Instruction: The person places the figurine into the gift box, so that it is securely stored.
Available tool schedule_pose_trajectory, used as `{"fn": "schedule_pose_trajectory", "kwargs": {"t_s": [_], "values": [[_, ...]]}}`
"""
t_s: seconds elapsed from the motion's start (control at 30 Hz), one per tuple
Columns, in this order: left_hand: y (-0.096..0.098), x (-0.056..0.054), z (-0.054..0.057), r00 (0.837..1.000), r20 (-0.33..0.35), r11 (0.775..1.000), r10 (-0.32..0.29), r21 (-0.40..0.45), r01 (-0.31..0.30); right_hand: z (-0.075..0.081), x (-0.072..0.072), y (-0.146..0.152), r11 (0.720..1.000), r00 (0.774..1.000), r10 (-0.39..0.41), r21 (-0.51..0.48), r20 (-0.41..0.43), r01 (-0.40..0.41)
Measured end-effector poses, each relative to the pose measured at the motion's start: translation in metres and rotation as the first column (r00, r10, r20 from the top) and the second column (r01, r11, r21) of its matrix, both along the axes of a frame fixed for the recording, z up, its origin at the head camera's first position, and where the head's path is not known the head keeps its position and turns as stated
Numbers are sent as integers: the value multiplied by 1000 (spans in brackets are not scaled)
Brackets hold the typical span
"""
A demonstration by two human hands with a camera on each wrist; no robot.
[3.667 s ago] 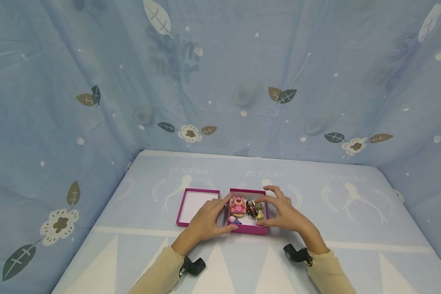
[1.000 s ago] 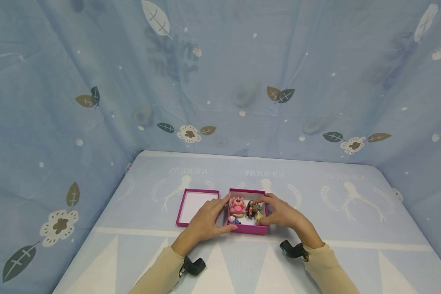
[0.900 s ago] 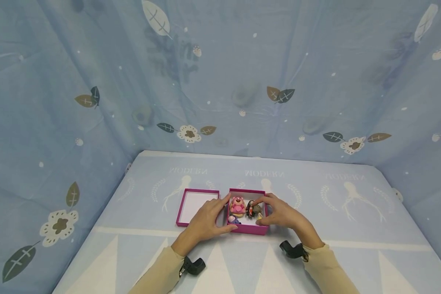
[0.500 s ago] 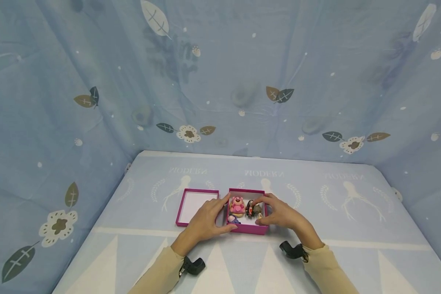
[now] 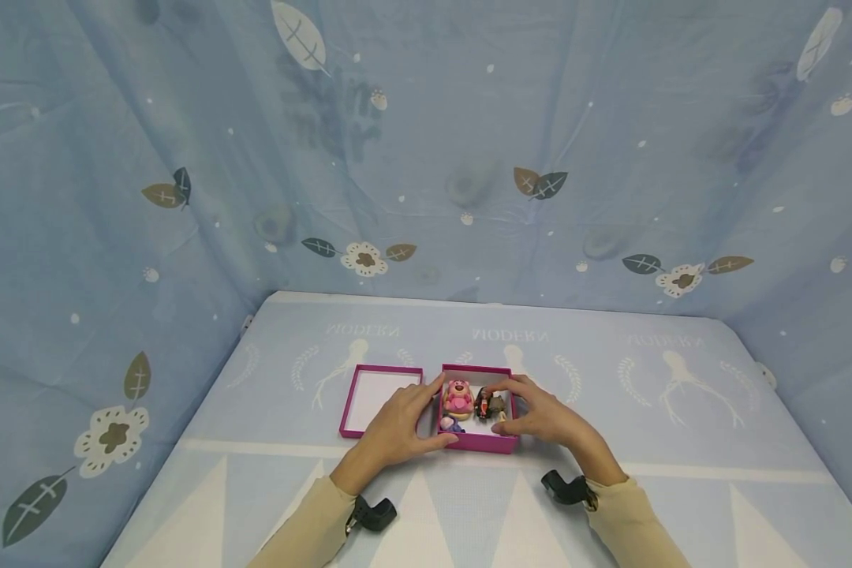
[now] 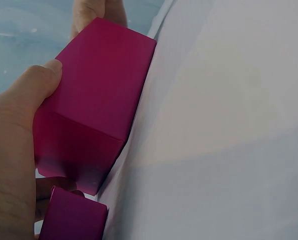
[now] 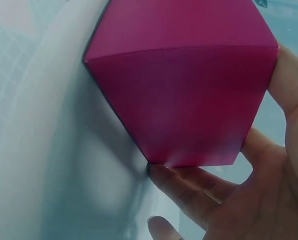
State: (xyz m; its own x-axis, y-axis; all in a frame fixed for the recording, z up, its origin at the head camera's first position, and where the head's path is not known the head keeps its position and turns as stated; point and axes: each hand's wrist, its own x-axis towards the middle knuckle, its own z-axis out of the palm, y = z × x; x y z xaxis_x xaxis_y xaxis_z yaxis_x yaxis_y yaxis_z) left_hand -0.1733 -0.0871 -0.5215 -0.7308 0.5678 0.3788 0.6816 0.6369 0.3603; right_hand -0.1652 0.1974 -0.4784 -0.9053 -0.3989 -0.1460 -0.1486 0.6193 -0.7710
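In the head view, an open magenta box (image 5: 480, 443) with a white inside holds several small figurines. A pink bear figurine (image 5: 458, 400) sits at its left, above a purple-and-white figurine (image 5: 451, 424). To the right lie a black-haired figurine in red (image 5: 482, 404) and a grey-brown figurine (image 5: 496, 405). My left hand (image 5: 397, 426) grips the box's left side, thumb along the front, forefinger at the back left. My right hand (image 5: 543, 416) reaches over the right wall, thumb and forefinger curved over the right-hand figurines; I cannot tell whether they pinch one. Its other fingers touch the box outside (image 7: 184, 105).
A magenta-rimmed lid (image 5: 371, 396), white inside facing up, lies left of the box, partly behind my left hand. Both rest on a pale blue patterned tablecloth (image 5: 610, 513). Blue printed curtains (image 5: 426, 158) hang behind and at both sides.
My right hand has closed in over the figurines, its forefinger lowering and shifting left. The yellow part by its thumb shows less than before. The left hand and box have stayed put.
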Motion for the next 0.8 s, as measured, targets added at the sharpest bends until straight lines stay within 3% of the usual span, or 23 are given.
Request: {"fn": "schedule_pose_trajectory", "kwargs": {"t_s": [0.8], "values": [[1,1,2,1000,4,1000,-2,1,2,-7,0,5,998,1000,22,-61,0,-22]]}}
